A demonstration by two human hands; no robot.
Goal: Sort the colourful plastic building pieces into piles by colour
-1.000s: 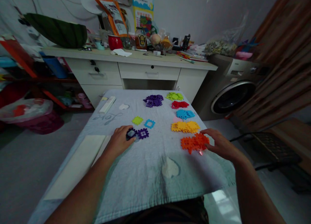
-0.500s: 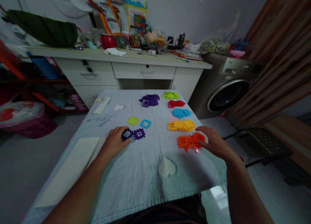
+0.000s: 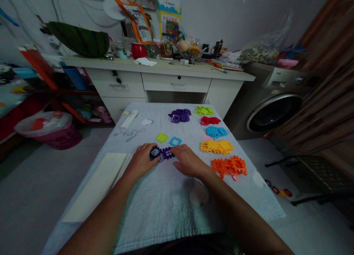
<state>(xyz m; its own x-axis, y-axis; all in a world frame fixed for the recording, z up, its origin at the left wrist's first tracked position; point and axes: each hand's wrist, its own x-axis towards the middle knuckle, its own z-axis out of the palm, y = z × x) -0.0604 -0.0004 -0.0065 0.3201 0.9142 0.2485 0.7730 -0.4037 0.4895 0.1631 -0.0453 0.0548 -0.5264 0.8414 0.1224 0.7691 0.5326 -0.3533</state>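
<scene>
Two dark purple interlocking plastic squares lie end to end on the cloth-covered table. My left hand [image 3: 144, 161] grips the left purple square frame [image 3: 155, 152] between fingers and thumb. My right hand [image 3: 188, 161] reaches the windowed purple square [image 3: 167, 153]; its fingertips are at the right edge, the thumb held apart below. Just behind the pair are a lime green square [image 3: 162, 137] and a light blue square frame [image 3: 175, 141]. Whether the two purple squares are locked together is too small to tell.
Sorted piles of squares stand farther off: purple [image 3: 180, 116], lime [image 3: 204, 110], red [image 3: 210, 120], blue [image 3: 216, 131], yellow [image 3: 217, 146] and orange [image 3: 229, 166]. A long white box [image 3: 95, 186] lies at the left. Beyond the table are a cabinet [image 3: 118, 85] and washing machine [image 3: 268, 96].
My right hand has moved left from beside the orange pile to the purple squares. My left hand stays on the left one. The camera view has shifted left.
</scene>
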